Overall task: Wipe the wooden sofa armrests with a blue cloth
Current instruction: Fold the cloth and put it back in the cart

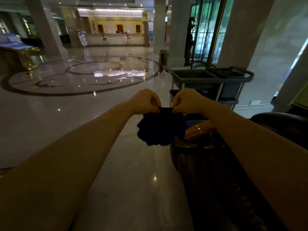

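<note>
The left hand (144, 101) and right hand (186, 100) each pinch the top edge of a dark blue cloth (160, 126), which hangs in the air between them. Just beyond it curves the glossy brown wooden sofa armrest (199, 130), untouched by the cloth. Farther off, a grey plastic cleaning cart (210, 80) stands on the polished marble floor (66, 114).

We're in dim light; ceiling-lamp glare on the floor (116, 72) beyond our hands, dark w/ shadow below them, edges warped.

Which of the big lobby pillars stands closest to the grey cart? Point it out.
The pillar on the right, rising directly behind the grey cart beside the revolving door. The other pillars stand farther back across the shiny floor.
</note>
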The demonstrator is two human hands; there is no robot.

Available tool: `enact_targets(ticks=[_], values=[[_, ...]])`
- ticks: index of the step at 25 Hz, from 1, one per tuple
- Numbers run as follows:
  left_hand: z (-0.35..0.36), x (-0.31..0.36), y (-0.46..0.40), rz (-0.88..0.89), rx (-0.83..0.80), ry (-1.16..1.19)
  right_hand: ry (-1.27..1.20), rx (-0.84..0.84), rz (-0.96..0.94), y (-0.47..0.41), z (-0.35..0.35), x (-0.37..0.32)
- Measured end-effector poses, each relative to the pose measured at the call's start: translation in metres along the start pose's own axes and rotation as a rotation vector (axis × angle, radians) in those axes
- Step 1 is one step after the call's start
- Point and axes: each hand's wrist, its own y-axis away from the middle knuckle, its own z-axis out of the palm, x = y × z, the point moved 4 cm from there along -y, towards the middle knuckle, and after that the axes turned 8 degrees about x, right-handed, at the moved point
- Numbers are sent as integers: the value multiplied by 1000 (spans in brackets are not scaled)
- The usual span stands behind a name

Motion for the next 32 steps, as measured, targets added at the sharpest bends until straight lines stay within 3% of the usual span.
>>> enact_targets(ticks=[14, 19, 24, 32], values=[[-1, -186, -316, 36, -66, -21, -50, -70, 28, -342, 45, 111], [5, -248, -435, 79, -93, 1, -51, -19, 93, -461, 54, 156], [17, -309, -558, 182, -215, -21, -14, 59, 184, -565, 64, 200], [28, -352, -737, 400, -269, -40, 42, 184, 378, -703, 47, 269]])
